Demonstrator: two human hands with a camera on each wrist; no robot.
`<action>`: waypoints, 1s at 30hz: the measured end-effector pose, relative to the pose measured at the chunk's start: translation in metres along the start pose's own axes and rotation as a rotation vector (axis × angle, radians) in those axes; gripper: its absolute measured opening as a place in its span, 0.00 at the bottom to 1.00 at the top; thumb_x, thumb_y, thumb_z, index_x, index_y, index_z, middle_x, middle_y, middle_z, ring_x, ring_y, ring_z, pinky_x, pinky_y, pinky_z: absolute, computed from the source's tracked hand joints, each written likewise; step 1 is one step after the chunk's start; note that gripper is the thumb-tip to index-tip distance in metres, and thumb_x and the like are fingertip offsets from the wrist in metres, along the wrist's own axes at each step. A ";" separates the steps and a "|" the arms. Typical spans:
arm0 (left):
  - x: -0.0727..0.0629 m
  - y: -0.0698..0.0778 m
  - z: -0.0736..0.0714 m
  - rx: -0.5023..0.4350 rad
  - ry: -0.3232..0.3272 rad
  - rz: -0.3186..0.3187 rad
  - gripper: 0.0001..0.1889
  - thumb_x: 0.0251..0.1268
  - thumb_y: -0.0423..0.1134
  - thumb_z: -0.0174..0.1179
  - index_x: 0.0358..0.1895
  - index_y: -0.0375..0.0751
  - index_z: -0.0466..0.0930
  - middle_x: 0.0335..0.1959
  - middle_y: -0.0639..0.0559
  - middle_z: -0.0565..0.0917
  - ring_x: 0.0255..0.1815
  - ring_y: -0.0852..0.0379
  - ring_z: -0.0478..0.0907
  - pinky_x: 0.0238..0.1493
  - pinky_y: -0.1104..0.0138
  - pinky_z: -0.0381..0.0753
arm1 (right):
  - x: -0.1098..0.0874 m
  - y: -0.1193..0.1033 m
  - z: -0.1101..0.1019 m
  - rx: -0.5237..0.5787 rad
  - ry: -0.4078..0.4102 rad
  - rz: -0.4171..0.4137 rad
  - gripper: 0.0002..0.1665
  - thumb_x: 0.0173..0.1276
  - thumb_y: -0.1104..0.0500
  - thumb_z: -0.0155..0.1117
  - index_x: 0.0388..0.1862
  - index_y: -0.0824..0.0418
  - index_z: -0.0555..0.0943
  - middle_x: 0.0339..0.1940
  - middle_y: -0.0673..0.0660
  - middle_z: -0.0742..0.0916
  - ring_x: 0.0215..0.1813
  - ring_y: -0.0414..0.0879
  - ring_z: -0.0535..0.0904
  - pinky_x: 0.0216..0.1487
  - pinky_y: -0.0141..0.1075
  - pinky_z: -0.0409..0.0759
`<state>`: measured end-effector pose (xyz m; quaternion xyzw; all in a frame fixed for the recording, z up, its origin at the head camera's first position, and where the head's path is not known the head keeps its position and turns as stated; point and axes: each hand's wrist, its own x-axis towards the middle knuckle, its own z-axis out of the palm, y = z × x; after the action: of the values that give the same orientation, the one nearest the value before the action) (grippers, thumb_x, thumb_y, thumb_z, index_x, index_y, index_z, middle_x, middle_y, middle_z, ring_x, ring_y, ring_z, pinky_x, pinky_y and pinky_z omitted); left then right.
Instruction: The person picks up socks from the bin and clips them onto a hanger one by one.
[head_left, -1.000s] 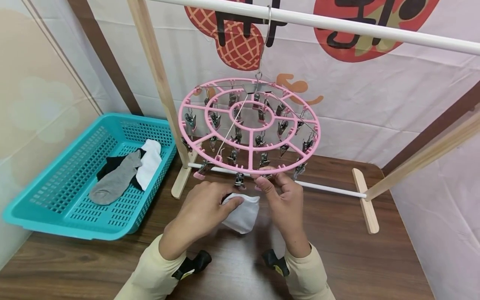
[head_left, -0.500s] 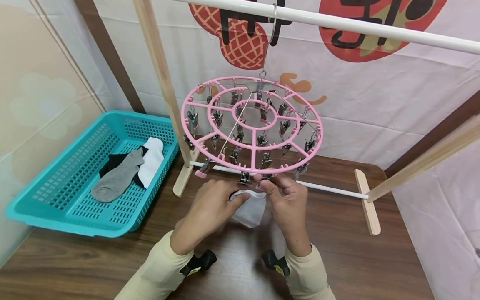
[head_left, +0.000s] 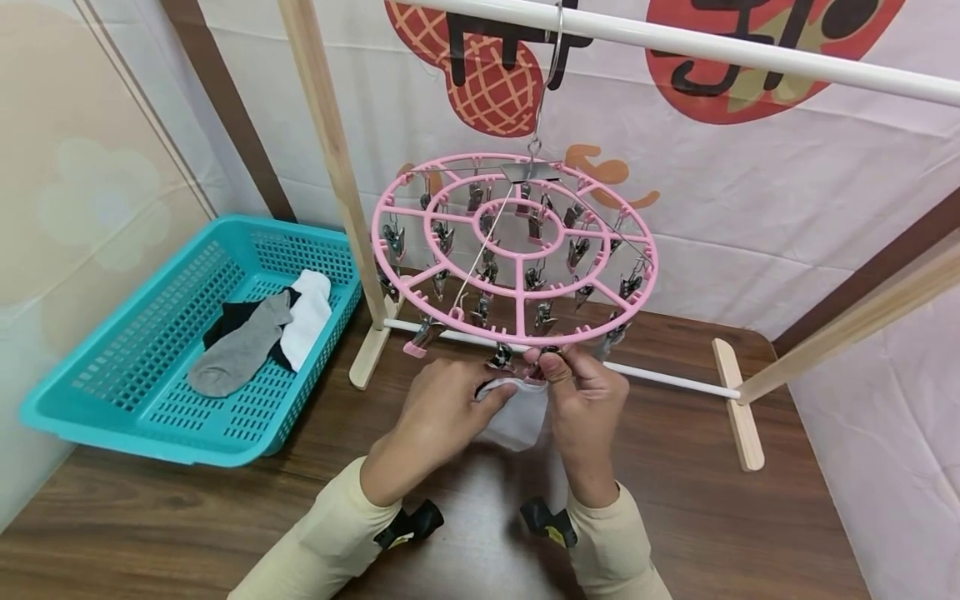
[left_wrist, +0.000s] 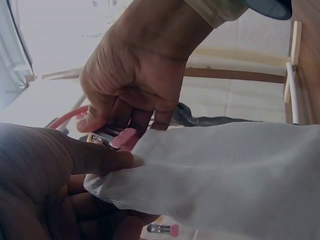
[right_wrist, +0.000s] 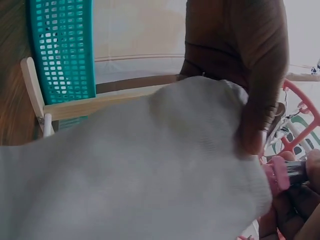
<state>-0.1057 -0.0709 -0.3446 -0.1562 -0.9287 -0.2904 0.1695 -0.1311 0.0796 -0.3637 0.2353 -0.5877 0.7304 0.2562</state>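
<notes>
My left hand [head_left: 435, 421] pinches a white sock [head_left: 516, 421] by its cuff, below the front rim of a round pink clip hanger [head_left: 519, 287]. The sock hangs down from the fingers; in the left wrist view its pale fabric [left_wrist: 230, 172] stretches across to the right. Thumb and fingers of my right hand [head_left: 588, 408] pinch a metal clip with pink tips [left_wrist: 124, 138] on that rim. In the right wrist view the clip's pink tips [right_wrist: 280, 172] are right at the cuff edge. Whether they grip the fabric I cannot tell.
The hanger hangs by its hook from a white rail [head_left: 675, 46] on a wooden stand [head_left: 326, 142]. Several other clips dangle from it. On the left a teal basket [head_left: 161, 425] holds a grey sock [head_left: 240, 350], a white sock [head_left: 306, 321] and black fabric [head_left: 232, 321].
My left hand has brought the white sock up and to the right, so its cuff now meets the clip in my right hand. The whole head view has shifted slightly.
</notes>
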 end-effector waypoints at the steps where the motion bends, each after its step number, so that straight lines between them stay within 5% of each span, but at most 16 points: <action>1: 0.000 0.000 0.001 -0.008 0.010 0.007 0.07 0.56 0.42 0.70 0.34 0.45 0.86 0.23 0.51 0.84 0.24 0.47 0.80 0.22 0.55 0.72 | -0.001 0.000 0.001 -0.017 0.012 -0.001 0.07 0.64 0.73 0.61 0.33 0.81 0.82 0.28 0.59 0.88 0.31 0.40 0.84 0.33 0.30 0.81; 8: -0.005 0.001 0.005 -0.047 0.051 0.043 0.04 0.57 0.42 0.69 0.30 0.47 0.87 0.12 0.61 0.71 0.16 0.60 0.66 0.18 0.63 0.65 | -0.007 0.002 0.005 -0.202 0.034 -0.071 0.04 0.62 0.72 0.65 0.33 0.75 0.84 0.26 0.64 0.87 0.30 0.42 0.84 0.33 0.30 0.81; 15: -0.007 0.000 0.005 -0.062 0.059 0.051 0.04 0.58 0.41 0.68 0.36 0.48 0.87 0.12 0.63 0.68 0.15 0.61 0.62 0.17 0.66 0.61 | -0.006 0.004 0.004 -0.214 -0.023 -0.118 0.04 0.60 0.75 0.64 0.33 0.74 0.85 0.25 0.63 0.87 0.27 0.41 0.84 0.29 0.29 0.80; 23: -0.007 -0.001 0.003 -0.127 0.115 0.049 0.07 0.56 0.43 0.69 0.38 0.51 0.90 0.26 0.60 0.86 0.19 0.65 0.70 0.20 0.68 0.66 | -0.006 0.006 0.006 -0.187 -0.032 -0.120 0.02 0.60 0.76 0.64 0.31 0.76 0.84 0.25 0.65 0.86 0.28 0.42 0.83 0.28 0.32 0.81; 30: -0.007 -0.001 0.003 -0.148 0.126 0.054 0.06 0.57 0.42 0.69 0.38 0.52 0.90 0.32 0.60 0.87 0.21 0.68 0.72 0.21 0.69 0.67 | -0.005 0.006 0.006 -0.197 -0.034 -0.161 0.02 0.59 0.74 0.66 0.29 0.76 0.84 0.25 0.64 0.86 0.26 0.41 0.82 0.27 0.30 0.80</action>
<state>-0.1009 -0.0712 -0.3501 -0.1748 -0.8877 -0.3627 0.2233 -0.1303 0.0718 -0.3701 0.2677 -0.6403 0.6421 0.3257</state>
